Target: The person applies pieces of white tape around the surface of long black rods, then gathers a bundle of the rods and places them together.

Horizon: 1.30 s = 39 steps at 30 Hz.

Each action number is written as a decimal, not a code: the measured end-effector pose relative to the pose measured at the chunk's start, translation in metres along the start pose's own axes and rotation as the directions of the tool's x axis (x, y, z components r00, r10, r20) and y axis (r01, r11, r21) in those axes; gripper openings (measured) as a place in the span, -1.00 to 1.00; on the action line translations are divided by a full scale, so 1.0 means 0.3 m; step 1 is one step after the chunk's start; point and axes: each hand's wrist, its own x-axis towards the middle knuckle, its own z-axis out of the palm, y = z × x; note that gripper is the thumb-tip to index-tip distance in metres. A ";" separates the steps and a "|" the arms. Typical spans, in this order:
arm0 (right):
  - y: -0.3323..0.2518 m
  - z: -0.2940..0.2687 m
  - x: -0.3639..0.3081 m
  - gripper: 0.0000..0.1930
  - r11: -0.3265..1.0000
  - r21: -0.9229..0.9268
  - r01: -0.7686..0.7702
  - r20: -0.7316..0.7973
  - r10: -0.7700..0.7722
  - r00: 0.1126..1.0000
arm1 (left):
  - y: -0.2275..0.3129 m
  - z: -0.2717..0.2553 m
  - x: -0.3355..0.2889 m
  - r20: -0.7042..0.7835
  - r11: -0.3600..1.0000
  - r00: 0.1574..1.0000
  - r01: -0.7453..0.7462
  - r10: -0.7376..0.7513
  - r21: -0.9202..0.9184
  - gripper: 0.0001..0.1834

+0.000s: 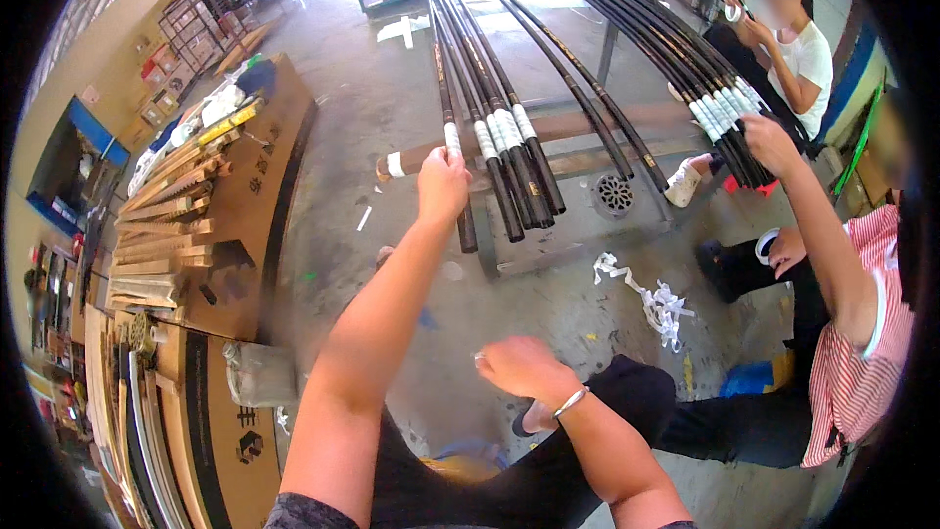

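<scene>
My left hand (pixel 444 181) is closed around a long black pole (pixel 468 233), just below its white-wrapped band (pixel 451 135). Several similar black poles (pixel 534 201) with white bands lie right beside it, resting across a brown padded bar (pixel 416 159). Lower down, above my lap, my right hand (pixel 524 367) has its fingers drawn together. A small pale bit shows at its fingertips, too blurred to name. It is apart from the poles. Two black poles without white bands (pixel 627 142) lie further right.
To the right, a co-worker in a striped shirt (pixel 862 284) touches another row of banded poles (pixel 720 113) and holds a tape roll (pixel 767 247). Another person (pixel 808 64) sits beyond. White scraps (pixel 666 313) litter the floor. A cardboard box (pixel 259 206) and wooden sticks (pixel 162 255) stand left.
</scene>
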 end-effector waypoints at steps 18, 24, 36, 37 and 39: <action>0.010 0.000 0.028 -0.65 0.999 0.028 0.037 -0.048 -0.035 0.998 | 0.274 0.616 0.031 0.264 0.980 0.950 0.188 -0.166 -0.060 -0.49; 0.069 0.062 0.036 -0.65 0.991 0.116 0.067 -0.096 -0.056 0.994 | 0.251 0.702 0.030 0.132 0.917 0.974 0.217 -0.183 -0.335 -0.75; 0.024 0.014 0.001 -0.61 0.999 0.007 0.044 0.000 -0.044 0.999 | 0.147 -0.041 -0.219 0.060 0.979 0.998 0.000 0.013 -0.203 -0.54; 0.015 0.022 0.007 -0.60 0.999 -0.002 0.046 0.024 -0.046 0.999 | 0.123 -0.079 -0.253 0.045 0.971 0.999 0.010 0.001 -0.238 -0.57; 0.003 0.021 0.017 -0.60 0.999 -0.022 0.045 0.072 -0.043 0.996 | 0.095 -0.116 -0.293 0.020 0.950 0.999 0.029 -0.024 -0.312 -0.65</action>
